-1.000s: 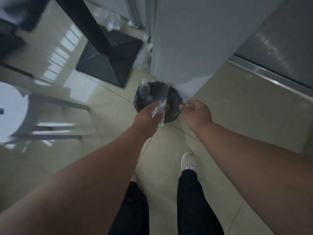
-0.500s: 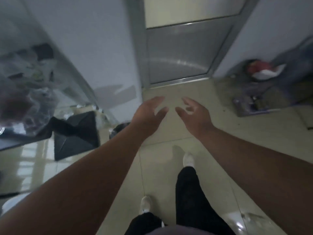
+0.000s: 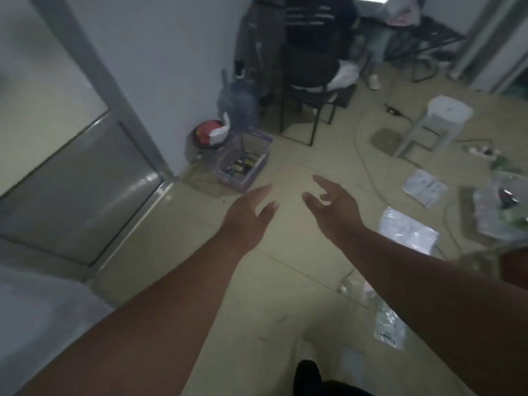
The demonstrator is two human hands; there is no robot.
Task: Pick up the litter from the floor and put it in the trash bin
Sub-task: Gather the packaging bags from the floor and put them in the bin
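Observation:
My left hand (image 3: 248, 215) and my right hand (image 3: 333, 207) reach forward over the beige tiled floor, both with fingers spread and nothing in them. Litter lies to the right: a clear plastic bag (image 3: 407, 230) just beyond my right forearm, a clear plastic wrapper (image 3: 390, 324) under that arm near my feet, and white paper sheets (image 3: 424, 187) farther out. The trash bin is out of the frame.
A grey door (image 3: 77, 178) fills the left. By the wall stand a clear box (image 3: 243, 164), a red-and-white object (image 3: 211, 132) and a water jug (image 3: 238, 104). A black chair (image 3: 310, 81), a white stool (image 3: 437, 121), a floor cable (image 3: 363, 155) and a cluttered glass surface (image 3: 503, 212) lie ahead and right.
The view has swung right, away from the black-bagged bin. My left hand let go of the plastic wrapper it held over the bin; both hands are now empty and spread.

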